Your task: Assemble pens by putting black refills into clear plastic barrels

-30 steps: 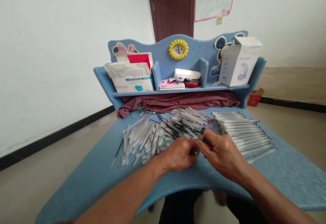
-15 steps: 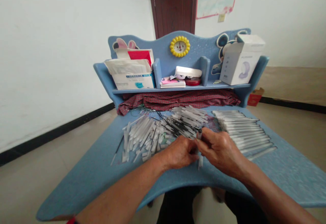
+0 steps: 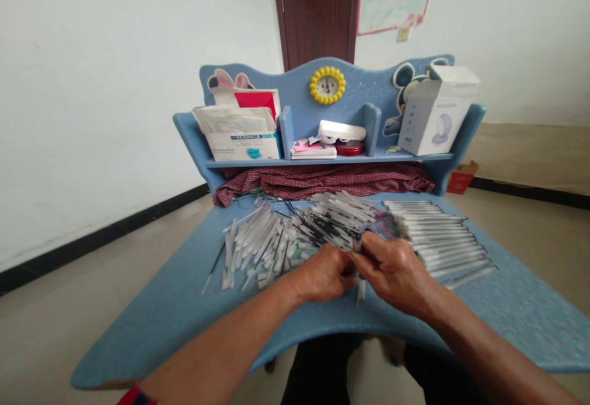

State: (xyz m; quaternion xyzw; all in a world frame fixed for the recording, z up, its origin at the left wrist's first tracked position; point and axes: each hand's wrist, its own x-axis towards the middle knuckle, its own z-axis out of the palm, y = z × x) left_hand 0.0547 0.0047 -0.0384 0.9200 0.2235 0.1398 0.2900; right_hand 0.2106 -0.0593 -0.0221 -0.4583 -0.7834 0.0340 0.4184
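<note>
My left hand (image 3: 324, 271) and my right hand (image 3: 393, 271) meet over the blue desk (image 3: 170, 306), fingers curled together around a slim white pen (image 3: 358, 291). The pen's top pokes up between my fingertips and its lower end shows below them. Just beyond my hands lies a loose heap of white pen barrels and dark refills (image 3: 295, 236). To the right, a tidy row of assembled white pens (image 3: 437, 236) lies side by side.
A red checked cloth (image 3: 322, 180) lies under the desk's shelf. The shelf holds a mask box (image 3: 242, 137), papers, a red tin (image 3: 349, 148) and a white carton (image 3: 436, 110). A yellow clock (image 3: 326, 85) is on the backboard. A dark door stands behind.
The pen's lower end has come into view below my fingers. My hands stay joined at the same spot; the view has shifted slightly.
</note>
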